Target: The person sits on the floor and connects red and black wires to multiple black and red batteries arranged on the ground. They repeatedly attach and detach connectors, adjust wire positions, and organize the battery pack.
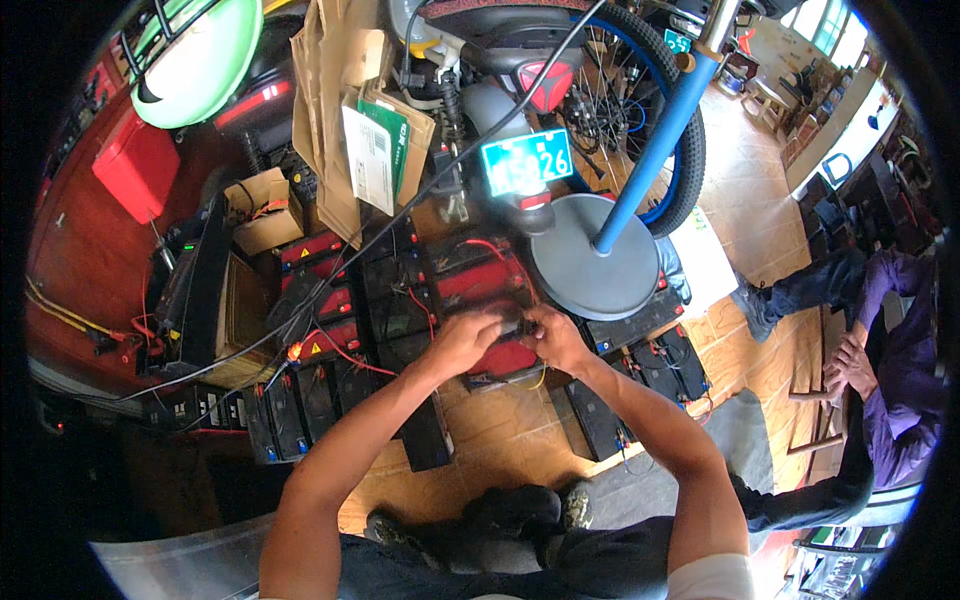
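Over a battery with a red top (502, 360), my left hand (466, 341) and my right hand (559, 341) come close together. Between them is a small dark object (512, 321), blurred, which the fingers of both hands grip. Its exact kind is hard to make out. A red wire (487, 244) runs across the batteries just beyond the hands. Close to my right hand, a thin yellow wire (538, 379) hangs by the red battery. Black batteries (397, 300) stand in rows to the left, some joined by a red cable (352, 358).
A blue post on a round grey base (592, 277) rises beyond my right hand. Behind stands an electric scooter with a plate (527, 163) bearing writing. Flattened cardboard (322, 112) leans left of it. Black cables cross overhead. A seated person (900, 375) is at right.
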`<state>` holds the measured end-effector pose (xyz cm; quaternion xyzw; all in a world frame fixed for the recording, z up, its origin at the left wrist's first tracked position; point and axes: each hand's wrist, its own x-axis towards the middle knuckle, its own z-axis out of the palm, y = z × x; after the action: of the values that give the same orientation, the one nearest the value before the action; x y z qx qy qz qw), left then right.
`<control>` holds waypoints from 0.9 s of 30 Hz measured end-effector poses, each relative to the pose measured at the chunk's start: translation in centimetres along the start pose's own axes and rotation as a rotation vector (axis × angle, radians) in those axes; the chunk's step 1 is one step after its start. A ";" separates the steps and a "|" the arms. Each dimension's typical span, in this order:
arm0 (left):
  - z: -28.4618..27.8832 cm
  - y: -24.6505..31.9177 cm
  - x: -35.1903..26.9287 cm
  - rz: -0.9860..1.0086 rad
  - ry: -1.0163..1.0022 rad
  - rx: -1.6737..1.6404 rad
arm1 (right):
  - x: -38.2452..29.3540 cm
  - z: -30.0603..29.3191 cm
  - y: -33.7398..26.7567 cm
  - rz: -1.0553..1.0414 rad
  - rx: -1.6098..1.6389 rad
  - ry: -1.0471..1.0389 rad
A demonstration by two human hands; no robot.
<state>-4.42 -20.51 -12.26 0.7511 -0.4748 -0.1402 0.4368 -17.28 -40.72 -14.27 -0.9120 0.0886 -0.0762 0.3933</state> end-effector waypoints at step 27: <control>-0.4 1.7 -0.4 0.195 -0.095 0.476 | 0.5 -1.4 -1.1 -0.099 -0.242 -0.145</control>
<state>-5.34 -20.26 -10.74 0.7760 -0.5845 -0.0170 0.2365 -16.95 -41.09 -12.48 -0.9591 0.0235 -0.0181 0.2814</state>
